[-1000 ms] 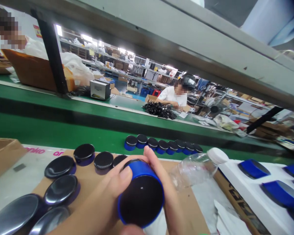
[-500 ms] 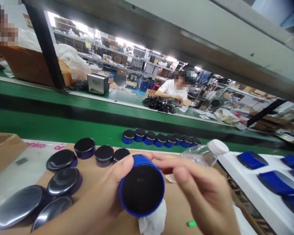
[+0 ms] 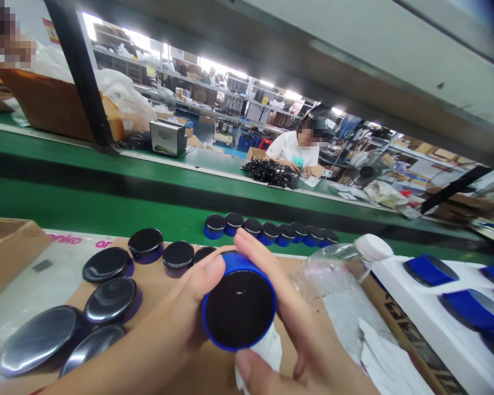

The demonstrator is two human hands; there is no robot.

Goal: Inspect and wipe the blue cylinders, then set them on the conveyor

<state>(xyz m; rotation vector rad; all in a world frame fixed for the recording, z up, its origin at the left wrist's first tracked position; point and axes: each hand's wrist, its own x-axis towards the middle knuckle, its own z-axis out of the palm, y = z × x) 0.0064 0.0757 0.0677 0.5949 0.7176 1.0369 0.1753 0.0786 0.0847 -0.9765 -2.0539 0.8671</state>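
Observation:
A round blue case [image 3: 239,310] with a black face is held up in the middle, its face toward me. My left hand [image 3: 189,299] is wrapped round its left side, the thumb on the upper rim. My right hand [image 3: 298,323] grips the right side, fingers along the top and thumb at the lower edge. Under the case, a crumpled white tissue [image 3: 269,351] shows in part. Several black-topped blue cases [image 3: 111,299] lie on the brown board at the left. Behind, a row of similar cases [image 3: 269,233] stands on the green bench.
A clear bottle [image 3: 333,269] with a white cap lies right of my hands. More blue cases [image 3: 430,270] sit in a white foam tray [image 3: 399,274] at the right. A cardboard box [image 3: 16,247] stands at the left. Across the bench, a person [image 3: 298,148] sits by black parts [image 3: 271,173].
My right hand has closed onto the case from the right, its thumb now at the lower edge. The green item near my right hand is no longer visible.

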